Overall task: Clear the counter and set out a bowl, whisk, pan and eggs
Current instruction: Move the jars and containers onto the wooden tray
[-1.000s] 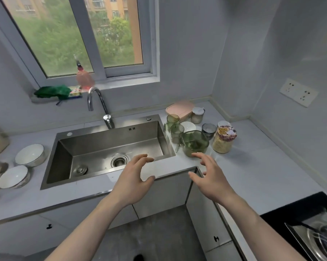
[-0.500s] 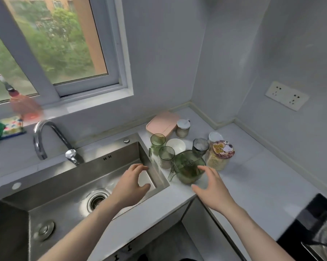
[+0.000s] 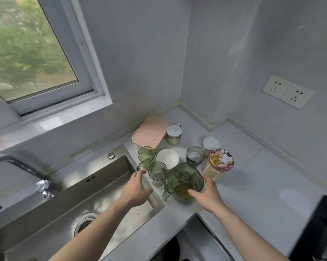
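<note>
Both hands are reaching spread wide around the green pitcher (image 3: 185, 180): right hand (image 3: 206, 194) touching its side, left hand (image 3: 137, 189) empty left of it; a white bowl (image 3: 167, 158) is sitting just behind it.

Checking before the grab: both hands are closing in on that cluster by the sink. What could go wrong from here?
1. The green pitcher looks to hold some liquid; gripped one-sided by the right hand, it may slosh or tip.
2. The ribbed green glass stands right beside it, near the sink edge; the left hand could knock it in.
</note>
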{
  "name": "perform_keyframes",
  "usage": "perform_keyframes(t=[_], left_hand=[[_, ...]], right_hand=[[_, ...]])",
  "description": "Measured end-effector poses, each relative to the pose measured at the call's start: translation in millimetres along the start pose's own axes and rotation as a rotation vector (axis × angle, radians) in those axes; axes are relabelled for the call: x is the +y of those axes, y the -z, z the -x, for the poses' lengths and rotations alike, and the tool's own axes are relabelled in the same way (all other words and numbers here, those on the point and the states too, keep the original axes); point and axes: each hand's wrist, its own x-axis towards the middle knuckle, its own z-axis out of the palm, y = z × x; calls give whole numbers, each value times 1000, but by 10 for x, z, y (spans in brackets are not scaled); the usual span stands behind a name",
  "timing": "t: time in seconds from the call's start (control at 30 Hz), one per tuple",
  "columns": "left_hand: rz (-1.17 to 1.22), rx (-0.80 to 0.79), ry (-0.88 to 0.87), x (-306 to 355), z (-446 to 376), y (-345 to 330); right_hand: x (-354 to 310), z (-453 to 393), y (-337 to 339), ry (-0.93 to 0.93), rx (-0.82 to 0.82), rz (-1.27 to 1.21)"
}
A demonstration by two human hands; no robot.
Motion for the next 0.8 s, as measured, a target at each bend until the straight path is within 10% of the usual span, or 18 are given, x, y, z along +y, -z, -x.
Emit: perform_keyframes(t=[0.8], left_hand=[[-83,125,-57,101,-478,-465]], right_hand=[[577,-627,-151,-421,-203,-713]])
